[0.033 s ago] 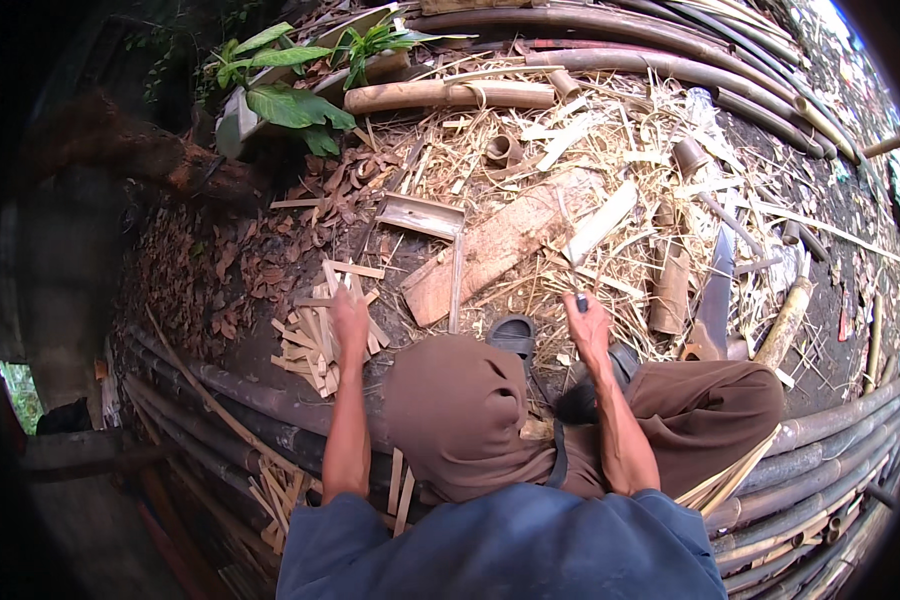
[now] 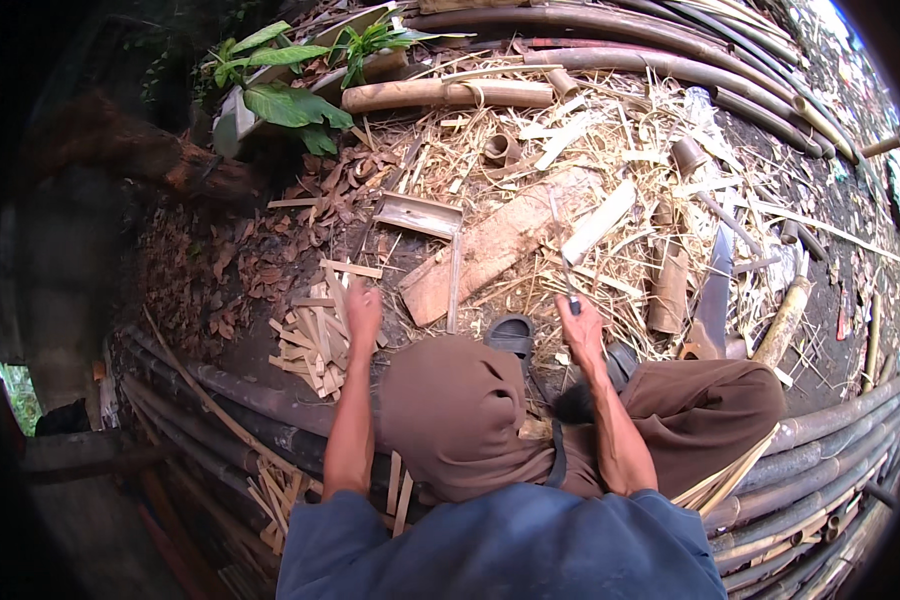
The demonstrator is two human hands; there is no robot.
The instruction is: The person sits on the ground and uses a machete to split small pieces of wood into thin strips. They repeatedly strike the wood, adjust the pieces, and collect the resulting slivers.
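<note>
The right hand [image 2: 583, 325] is wrapped around the dark handle of a slim-bladed knife [image 2: 567, 272], its blade pointing away from the body toward the wooden plank [image 2: 485, 258]. A pale bamboo split [image 2: 600, 222] lies just right of the blade. The left hand [image 2: 363, 312] is at the right edge of a loose pile of short, pale, straight-edged bamboo slats [image 2: 310, 345]; whether it grasps one cannot be told. Dark soil [image 2: 238, 352] stretches left of the pile; bamboo poles [image 2: 260, 395] bound its near side.

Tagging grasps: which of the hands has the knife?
The right hand: it grips the knife, blade pointing forward. The left hand, at the bamboo strips, shows none.
</note>
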